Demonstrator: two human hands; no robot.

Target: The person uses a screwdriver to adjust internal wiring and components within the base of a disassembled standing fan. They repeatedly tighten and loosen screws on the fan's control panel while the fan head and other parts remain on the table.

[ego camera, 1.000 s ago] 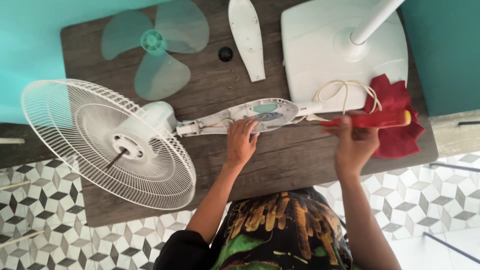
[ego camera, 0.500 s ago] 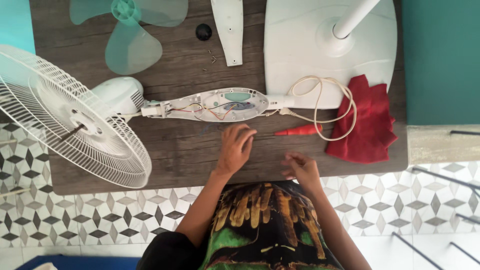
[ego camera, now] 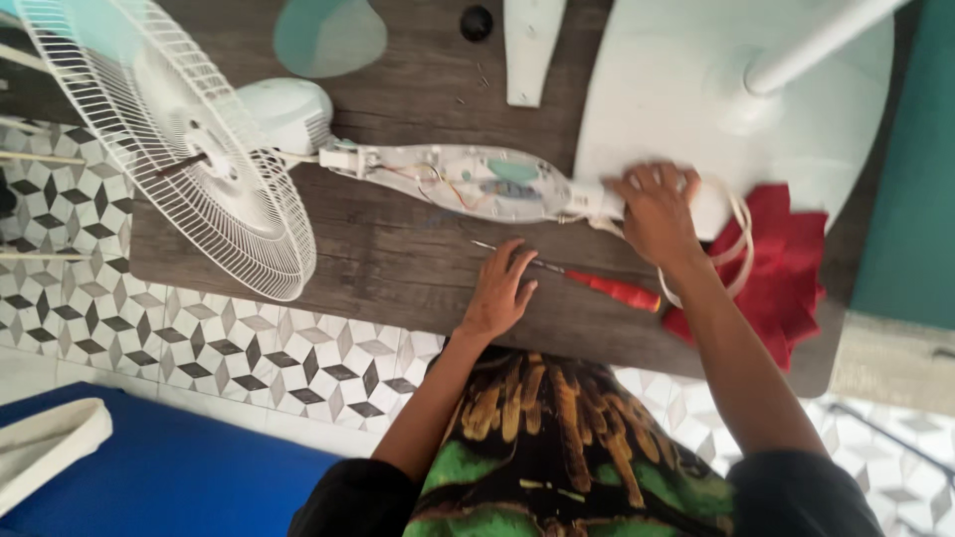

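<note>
Dark wooden boards make the table (ego camera: 398,268) that I look down on, and under it I see a floor with black, white and grey tiles (ego camera: 90,298). On the table lies a dismantled standing fan. Its wire cage (ego camera: 169,139) hangs over the left edge of the table, with the white motor housing (ego camera: 288,114) just behind it. From the housing the opened neck of the fan (ego camera: 468,184) runs to the right, and thin wires and a small teal part show inside it.

My right hand (ego camera: 657,209) rests on the right end of this neck, where it meets the round white base (ego camera: 676,89). The fingers are bent and pressed down over the white tube, but I cannot tell if they really close around it. My left hand (ego camera: 500,288) lies flat on the table with the fingers a little spread, and the fingertips are at the metal shaft of a screwdriver (ego camera: 597,286) with a red handle. The hand holds nothing.

A white cable (ego camera: 741,244) loops beside the right wrist, over a red cloth (ego camera: 786,268). At the top edge I see a pale green fan blade (ego camera: 328,35), a white cover plate (ego camera: 532,45) and a small black knob (ego camera: 477,22).
</note>
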